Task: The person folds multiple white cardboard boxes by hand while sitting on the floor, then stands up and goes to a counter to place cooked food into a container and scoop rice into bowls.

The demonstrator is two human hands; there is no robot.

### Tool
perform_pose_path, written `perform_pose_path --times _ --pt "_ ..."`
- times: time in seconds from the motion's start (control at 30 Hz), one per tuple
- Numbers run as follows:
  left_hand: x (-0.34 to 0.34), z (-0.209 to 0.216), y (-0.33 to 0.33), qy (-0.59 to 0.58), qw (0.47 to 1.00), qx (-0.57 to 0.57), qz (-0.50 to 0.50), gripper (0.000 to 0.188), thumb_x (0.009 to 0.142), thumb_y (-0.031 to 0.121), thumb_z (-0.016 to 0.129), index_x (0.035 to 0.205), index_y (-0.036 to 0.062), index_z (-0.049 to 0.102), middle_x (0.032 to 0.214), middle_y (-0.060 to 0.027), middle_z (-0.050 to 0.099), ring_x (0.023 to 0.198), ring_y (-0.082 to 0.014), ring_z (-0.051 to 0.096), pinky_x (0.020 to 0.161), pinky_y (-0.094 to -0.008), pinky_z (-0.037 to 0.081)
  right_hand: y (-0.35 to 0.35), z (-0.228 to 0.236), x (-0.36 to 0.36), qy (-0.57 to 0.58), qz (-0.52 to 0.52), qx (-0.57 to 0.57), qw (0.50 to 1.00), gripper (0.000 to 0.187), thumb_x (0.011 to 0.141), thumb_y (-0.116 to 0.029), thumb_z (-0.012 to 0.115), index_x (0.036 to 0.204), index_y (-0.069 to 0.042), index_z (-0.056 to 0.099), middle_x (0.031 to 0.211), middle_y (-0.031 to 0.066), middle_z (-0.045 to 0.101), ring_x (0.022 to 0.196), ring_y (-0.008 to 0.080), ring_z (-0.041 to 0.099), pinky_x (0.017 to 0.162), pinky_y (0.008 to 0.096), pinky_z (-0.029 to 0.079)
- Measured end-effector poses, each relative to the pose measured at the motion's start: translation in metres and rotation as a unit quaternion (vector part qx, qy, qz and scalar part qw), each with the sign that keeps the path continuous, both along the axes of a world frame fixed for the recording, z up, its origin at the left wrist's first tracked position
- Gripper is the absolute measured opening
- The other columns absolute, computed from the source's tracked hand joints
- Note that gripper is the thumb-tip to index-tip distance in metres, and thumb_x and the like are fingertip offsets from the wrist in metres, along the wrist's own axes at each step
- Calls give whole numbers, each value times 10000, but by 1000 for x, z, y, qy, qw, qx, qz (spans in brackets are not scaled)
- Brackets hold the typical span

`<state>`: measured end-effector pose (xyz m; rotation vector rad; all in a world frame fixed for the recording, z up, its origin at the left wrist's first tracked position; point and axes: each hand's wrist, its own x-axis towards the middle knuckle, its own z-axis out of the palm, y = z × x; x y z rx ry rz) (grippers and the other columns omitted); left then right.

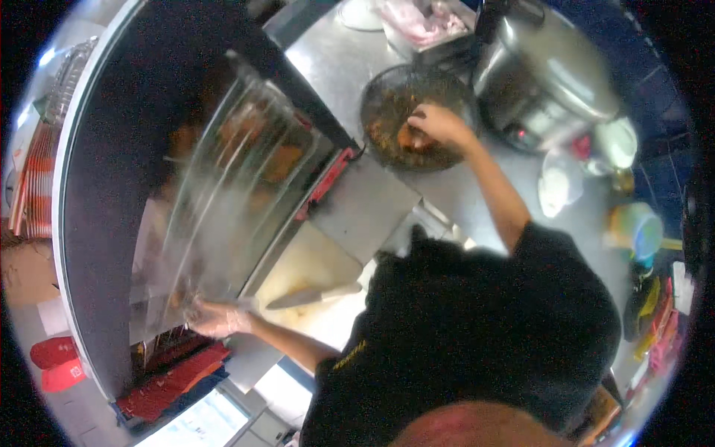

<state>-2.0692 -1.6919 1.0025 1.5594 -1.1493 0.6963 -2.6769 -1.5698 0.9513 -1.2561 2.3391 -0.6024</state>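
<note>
My left hand (217, 317), in a thin clear plastic glove, closes on the lower edge of a clear panel (216, 216) on a dark-framed display case. The panel looks smeared, and orange-brown food (279, 160) shows blurred behind it. To the upper right, my right hand (441, 125) reaches into a wide dark bowl (372, 149) with brown bits inside. Its fingers curl on an orange-brown piece of food (408, 140); the fingertips are partly hidden. Near my left forearm, a knife (305, 296) lies on a pale cutting board (287, 261).
A large steel pot (514, 82) stands right of the bowl, beside a steel container (424, 48) of pinkish stuff. A white container (555, 182) and a blue-and-yellow tub (637, 227) line the right. Red cloth (175, 380) lies below the case.
</note>
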Motion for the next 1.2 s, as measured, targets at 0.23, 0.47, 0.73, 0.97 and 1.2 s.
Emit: perform_pose_path --times 0.23,0.47,0.73,0.97,1.2 --pt "-21 21 11 57 998 28 -23 495 947 365 649 1215 -40 553 1159 -229 608 1046 -369 621 891 -469 514 2 3 9 -64 -42 101 992 531 955 -467 564 1240 -22 618 1257 210 632 1108 343 631 957 421 479" --pt "-33 33 26 119 989 89 -10 444 945 300 661 1210 -36 543 1160 -225 595 1044 -346 618 883 -466 510 15 33 -12 -33 -79 -73 994 543 924 -470 583 1218 -16 629 1145 246 671 1083 389 644 952 452 491" --pt "-47 21 14 79 992 1 -103 391 890 217 744 1128 -38 568 1078 -179 610 945 -278 606 840 -393 507 42 -6 -20 -139 -104 -22 985 551 949 -491 561 1258 -39 621 1226 194 652 1104 328 641 967 444 482" --pt "-174 27 40 18 971 30 -238 303 801 189 830 959 -1 654 868 -124 661 787 -223 625 733 -344 524 68 -3 -22 108 -170 -20 979 571 991 -536 437 1430 -173 461 1245 221 635 1103 420 627 957 485 476" --pt "-248 57 19 -30 946 -8 -324 222 795 187 814 870 59 648 726 -78 631 626 -204 607 604 -353 510 90 -51 -13 249 -107 -7 963 541 949 -440 579 1443 -268 439 1103 223 656 976 412 646 841 519 504"
